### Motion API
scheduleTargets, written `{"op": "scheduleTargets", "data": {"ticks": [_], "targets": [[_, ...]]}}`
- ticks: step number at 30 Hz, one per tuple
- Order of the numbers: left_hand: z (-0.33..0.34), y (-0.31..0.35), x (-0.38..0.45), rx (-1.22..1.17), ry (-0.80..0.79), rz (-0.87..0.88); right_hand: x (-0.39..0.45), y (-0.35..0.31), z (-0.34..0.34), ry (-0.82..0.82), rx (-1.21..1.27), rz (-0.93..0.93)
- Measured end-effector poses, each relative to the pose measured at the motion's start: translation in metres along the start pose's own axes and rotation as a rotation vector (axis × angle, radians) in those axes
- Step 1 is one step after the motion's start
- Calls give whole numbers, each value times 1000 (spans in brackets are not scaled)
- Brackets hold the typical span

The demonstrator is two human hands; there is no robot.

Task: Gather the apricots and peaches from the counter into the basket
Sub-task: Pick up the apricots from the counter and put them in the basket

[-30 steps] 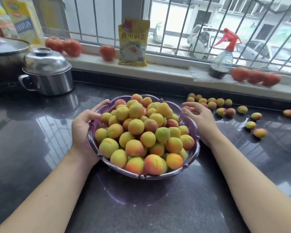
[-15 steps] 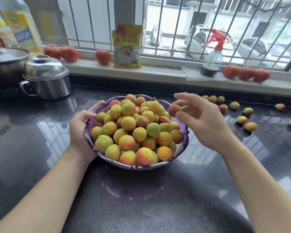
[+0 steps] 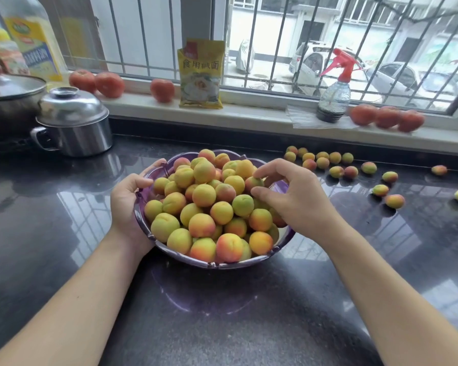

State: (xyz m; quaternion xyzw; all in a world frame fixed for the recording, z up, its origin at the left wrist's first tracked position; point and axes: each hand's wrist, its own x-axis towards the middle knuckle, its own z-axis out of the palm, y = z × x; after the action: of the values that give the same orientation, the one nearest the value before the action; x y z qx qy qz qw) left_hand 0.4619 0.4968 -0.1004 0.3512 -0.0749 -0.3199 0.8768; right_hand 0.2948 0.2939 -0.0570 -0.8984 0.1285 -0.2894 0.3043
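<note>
Apricots and peaches fill the purple basket at the counter's middle. Half a second ago the right hand held one reddish fruit above the rim at three o'clock; now it has lowered it onto the heap, thumb and fingers still curled around it. The left hand keeps gripping the rim at nine o'clock. About seventeen loose fruits lie scattered on the counter toward two o'clock. Six tomatoes line the windowsill: three at eleven o'clock, three at two.

Two bare forearms, no sleeves, ringless fingers
</note>
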Motion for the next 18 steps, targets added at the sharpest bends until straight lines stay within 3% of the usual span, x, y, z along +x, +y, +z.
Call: {"op": "scheduleTargets", "data": {"ticks": [9, 12, 14, 18], "targets": [[1, 1, -3, 21, -5, 5, -1, 4, -4, -19, 79, 7], [1, 1, -3, 23, -7, 0, 4, 28, -7, 196, 255, 129], [1, 1, -3, 13, 2, -2, 7, 68, -11, 353, 84, 253], [1, 0, -2, 11, 16, -1, 15, 129, -12, 281, -357, 464]]}}
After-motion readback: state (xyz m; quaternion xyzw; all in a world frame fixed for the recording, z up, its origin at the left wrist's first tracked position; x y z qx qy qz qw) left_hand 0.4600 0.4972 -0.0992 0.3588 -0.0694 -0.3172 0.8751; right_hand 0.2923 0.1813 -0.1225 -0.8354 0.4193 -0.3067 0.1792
